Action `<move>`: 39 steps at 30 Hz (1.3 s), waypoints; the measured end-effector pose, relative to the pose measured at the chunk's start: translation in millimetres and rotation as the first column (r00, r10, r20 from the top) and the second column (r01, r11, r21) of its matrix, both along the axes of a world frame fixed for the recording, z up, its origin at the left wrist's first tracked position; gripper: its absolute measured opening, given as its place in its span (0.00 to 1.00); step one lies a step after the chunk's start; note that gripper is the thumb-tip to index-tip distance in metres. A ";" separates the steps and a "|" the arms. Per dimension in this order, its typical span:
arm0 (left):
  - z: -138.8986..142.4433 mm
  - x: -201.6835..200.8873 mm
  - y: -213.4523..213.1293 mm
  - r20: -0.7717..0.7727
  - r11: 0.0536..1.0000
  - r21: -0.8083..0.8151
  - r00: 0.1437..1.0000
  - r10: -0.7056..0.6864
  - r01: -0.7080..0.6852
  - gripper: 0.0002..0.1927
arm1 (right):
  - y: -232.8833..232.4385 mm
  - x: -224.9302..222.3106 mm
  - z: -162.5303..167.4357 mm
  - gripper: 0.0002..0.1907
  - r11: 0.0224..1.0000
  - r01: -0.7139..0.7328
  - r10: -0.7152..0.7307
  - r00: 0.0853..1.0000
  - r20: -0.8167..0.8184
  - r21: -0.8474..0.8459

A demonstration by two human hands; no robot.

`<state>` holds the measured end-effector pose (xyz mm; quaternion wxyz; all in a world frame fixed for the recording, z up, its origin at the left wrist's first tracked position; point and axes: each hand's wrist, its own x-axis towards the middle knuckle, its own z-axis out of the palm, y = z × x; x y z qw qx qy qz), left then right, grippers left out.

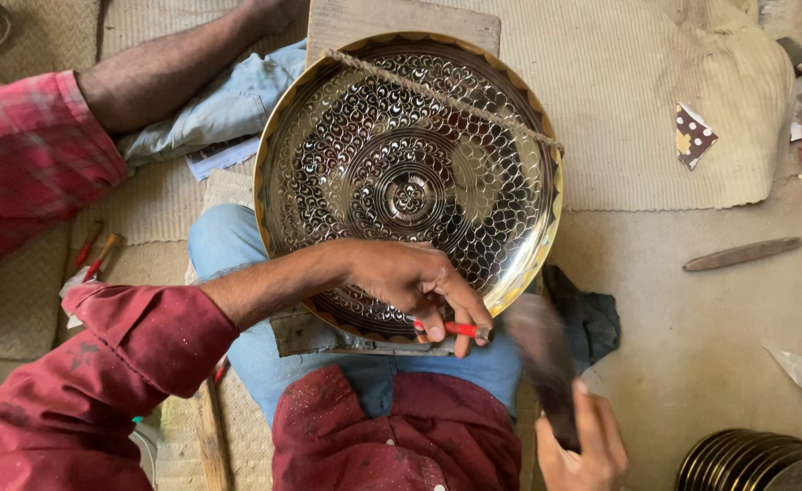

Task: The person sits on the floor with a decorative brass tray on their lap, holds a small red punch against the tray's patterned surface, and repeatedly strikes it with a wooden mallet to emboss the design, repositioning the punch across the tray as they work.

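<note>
Chisel lies crosswise at plate rim, my left hand fingers pinching it; right hand grips hammer (blurred) beside.

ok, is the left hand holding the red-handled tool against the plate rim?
Yes: the left hand pinches the red-handled tool at the near rim of the engraved plate.

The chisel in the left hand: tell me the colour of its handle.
Red, on the chisel pinched by the left hand; head view.
</note>
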<state>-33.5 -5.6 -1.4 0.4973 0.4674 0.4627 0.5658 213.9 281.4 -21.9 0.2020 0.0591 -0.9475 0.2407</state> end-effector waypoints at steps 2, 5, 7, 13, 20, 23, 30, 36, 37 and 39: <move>-1.8 0.2 0.1 -0.040 0.997 -0.068 0.999 0.024 -0.026 0.29 | -1.9 -5.5 2.3 0.35 0.868 0.146 -0.124 0.989 0.078 -0.475; 1.1 1.1 -0.2 -0.026 1.000 0.004 0.999 0.027 -0.027 0.28 | 2.2 -10.2 1.0 0.40 0.994 0.090 -0.085 0.994 0.075 -0.066; 6.1 1.9 -1.4 -0.051 0.999 0.017 0.998 0.044 -0.044 0.27 | 3.7 -9.4 -3.2 0.43 0.996 0.087 -0.087 0.992 0.091 0.006; 19.5 2.0 -6.3 -0.065 0.997 -0.001 0.995 0.075 -0.075 0.24 | 5.4 -3.6 -2.2 0.46 0.721 0.229 -0.157 0.973 0.169 -0.653; 18.0 2.2 -4.9 -0.123 0.996 0.041 0.988 0.088 -0.084 0.24 | 15.1 -22.4 3.5 0.34 0.964 0.168 -0.116 0.963 0.241 -0.208; 15.7 3.4 -4.1 -0.135 0.993 0.062 0.985 0.108 -0.101 0.24 | 17.8 -25.1 2.0 0.37 0.899 0.165 -0.065 0.967 0.247 -0.406; 12.3 4.5 -2.3 -0.191 0.990 0.021 0.972 0.139 -0.138 0.26 | 24.6 -34.7 16.1 0.37 0.845 0.231 -0.049 0.931 0.361 -0.482; 12.8 3.8 -4.1 -0.148 0.990 0.064 0.979 0.137 -0.129 0.24 | 23.3 -47.6 31.8 0.37 0.850 0.219 -0.018 0.921 0.389 -0.478; 13.2 3.4 -4.4 -0.156 0.989 0.078 0.978 0.136 -0.125 0.24 | 23.3 -49.4 33.6 0.39 0.950 0.111 -0.015 0.950 0.310 -0.294; 14.3 3.4 -5.3 -0.169 0.988 0.104 0.977 0.131 -0.114 0.25 | 24.9 -51.8 37.6 0.43 0.988 -0.069 0.046 0.985 0.166 0.135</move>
